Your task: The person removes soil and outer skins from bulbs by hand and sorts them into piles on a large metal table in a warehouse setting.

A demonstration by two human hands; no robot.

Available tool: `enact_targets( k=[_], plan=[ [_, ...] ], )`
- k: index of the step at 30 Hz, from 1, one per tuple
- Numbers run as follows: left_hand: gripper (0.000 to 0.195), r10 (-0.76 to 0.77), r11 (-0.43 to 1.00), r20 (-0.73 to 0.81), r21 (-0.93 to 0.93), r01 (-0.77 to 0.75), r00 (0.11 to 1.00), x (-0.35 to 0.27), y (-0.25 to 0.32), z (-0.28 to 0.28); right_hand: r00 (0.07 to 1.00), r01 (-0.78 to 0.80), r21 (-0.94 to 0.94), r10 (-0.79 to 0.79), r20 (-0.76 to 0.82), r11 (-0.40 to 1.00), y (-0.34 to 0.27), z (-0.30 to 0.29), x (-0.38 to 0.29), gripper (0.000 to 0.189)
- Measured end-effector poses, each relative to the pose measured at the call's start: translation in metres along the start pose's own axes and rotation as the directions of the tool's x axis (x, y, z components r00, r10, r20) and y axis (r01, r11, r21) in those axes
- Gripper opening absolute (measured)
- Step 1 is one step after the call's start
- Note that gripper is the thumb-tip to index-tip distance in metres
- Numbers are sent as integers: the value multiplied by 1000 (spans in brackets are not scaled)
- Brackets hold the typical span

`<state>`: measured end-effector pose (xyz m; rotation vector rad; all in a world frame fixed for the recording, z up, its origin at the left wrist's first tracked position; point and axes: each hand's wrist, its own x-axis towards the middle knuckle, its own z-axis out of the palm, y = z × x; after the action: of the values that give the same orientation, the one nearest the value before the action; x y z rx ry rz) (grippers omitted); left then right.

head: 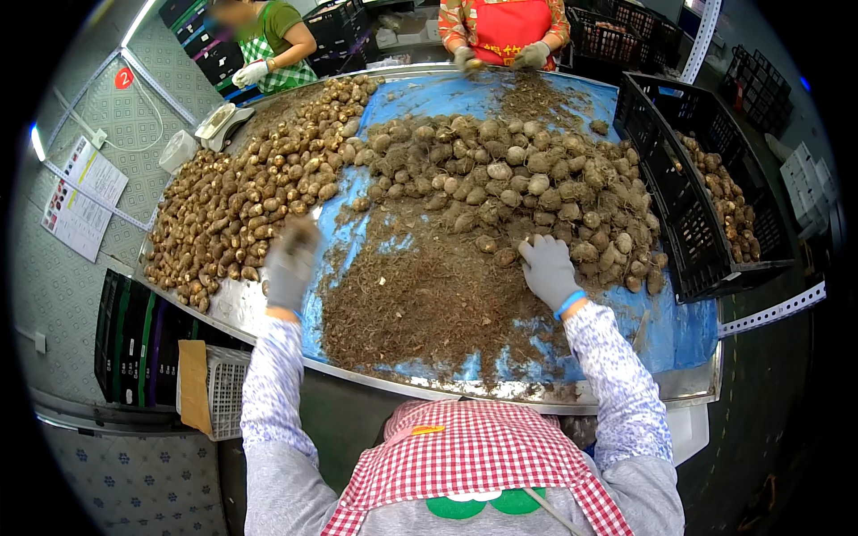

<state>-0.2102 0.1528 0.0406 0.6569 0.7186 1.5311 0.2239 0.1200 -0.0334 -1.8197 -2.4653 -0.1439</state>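
My left hand (291, 264), in a grey glove, is blurred by motion at the right edge of a pile of trimmed small taro corms (234, 201). Its fingers look brown and smeared, and whether a corm is in them cannot be made out. Gloved in grey as well, my right hand (549, 268) rests its fingers at the near edge of a heap of hairy, root-covered taro corms (509, 167). What lies under those fingers is hidden. Between the hands spreads a layer of loose root fibres and soil (415, 301) on blue plastic sheeting (684, 335).
A black plastic crate (690, 214) stands at the right edge of the metal table (228, 311), corms visible through it. Two co-workers stand across the table; one gloved hand (533, 55) is near loose roots. A scale (224, 124) and white tub (179, 151) sit far left.
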Motion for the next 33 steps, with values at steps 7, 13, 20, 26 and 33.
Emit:
enact_targets(
  k=[7,13,20,26,33],
  plan=[
    [22,131,778,168,594,-206,977,28,1,27,977,-169,318,115,181,933,-3,42,31,38],
    [55,-412,318,248,941,-117,877,-46,-98,140,993,-111,814,30,114,571,-35,-42,-5,49],
    [47,-834,531,245,118,839,493,-60,-170,136,880,331,465,-90,-467,821,-51,-65,-38,58],
    [35,-300,806,320,588,59,899,-94,-177,152,868,322,529,-21,-497,785,-66,-55,-52,27],
    [34,198,50,695,697,-715,691,-94,-144,142,901,29,780,353,250,-625,-123,-26,-38,27]
  ],
)
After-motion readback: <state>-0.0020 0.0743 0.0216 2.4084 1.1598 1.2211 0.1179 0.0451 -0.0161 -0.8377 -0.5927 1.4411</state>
